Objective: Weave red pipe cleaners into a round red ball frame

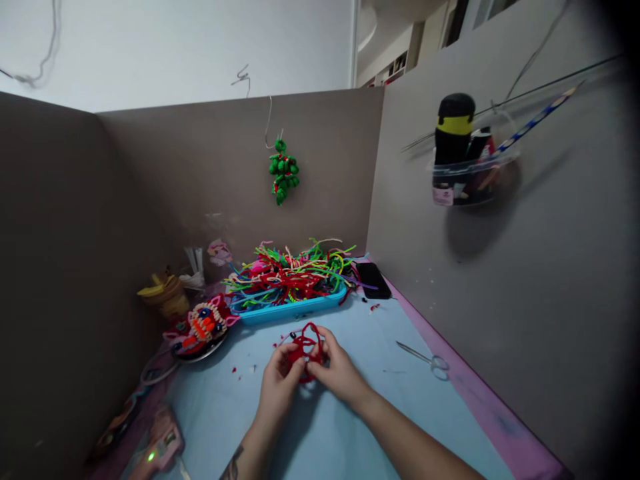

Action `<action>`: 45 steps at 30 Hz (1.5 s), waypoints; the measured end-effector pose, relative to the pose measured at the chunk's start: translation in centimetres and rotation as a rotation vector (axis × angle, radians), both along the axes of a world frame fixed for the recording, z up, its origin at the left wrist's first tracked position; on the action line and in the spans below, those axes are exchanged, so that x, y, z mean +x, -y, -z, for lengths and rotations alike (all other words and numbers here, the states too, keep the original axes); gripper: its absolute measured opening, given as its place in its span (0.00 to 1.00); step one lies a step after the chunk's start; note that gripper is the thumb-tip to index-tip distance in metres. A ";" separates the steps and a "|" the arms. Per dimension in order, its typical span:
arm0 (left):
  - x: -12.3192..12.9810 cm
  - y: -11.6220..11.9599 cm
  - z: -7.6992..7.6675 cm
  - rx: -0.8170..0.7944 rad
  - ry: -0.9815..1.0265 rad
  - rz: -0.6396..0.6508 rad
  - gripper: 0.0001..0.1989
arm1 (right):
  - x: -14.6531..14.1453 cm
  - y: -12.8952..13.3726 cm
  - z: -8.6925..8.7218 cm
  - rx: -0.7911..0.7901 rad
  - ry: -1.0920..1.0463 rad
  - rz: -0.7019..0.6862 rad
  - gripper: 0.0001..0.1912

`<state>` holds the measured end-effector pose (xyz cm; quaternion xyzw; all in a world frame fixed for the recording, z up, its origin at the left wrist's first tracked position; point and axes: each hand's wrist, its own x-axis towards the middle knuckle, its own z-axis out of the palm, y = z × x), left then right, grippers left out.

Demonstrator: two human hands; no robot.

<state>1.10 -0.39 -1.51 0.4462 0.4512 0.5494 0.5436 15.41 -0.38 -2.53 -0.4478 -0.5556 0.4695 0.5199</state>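
Red pipe-cleaner work, bent into loops, is held between both hands above the light blue table cover. My left hand pinches its left side, with the thumb across the front. On the right side, the fingers and thumb of my right hand are closed on the same piece. The two thumbs are near each other at its lower middle. A small dark bead-like bit shows at its upper left. The fingertips behind the red loops are partly hidden.
Behind the hands is a blue tray heaped with colourful pipe cleaners. Scissors lie at right, a black phone at back right. A plate with a pipe-cleaner figure stands at left, near a pink glue gun. Grey panels surround the table.
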 end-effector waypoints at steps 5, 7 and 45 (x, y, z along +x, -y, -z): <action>0.0 -0.1 0.2 0.041 -0.068 -0.046 0.17 | 0.2 -0.1 -0.1 0.003 -0.038 -0.029 0.24; 0.0 -0.1 0.3 0.062 -0.103 -0.056 0.17 | 0.3 -0.3 0.0 -0.017 -0.053 -0.015 0.20; -0.1 0.2 0.1 0.171 -0.279 -0.098 0.13 | 0.8 0.5 -1.2 0.348 0.868 -0.159 0.10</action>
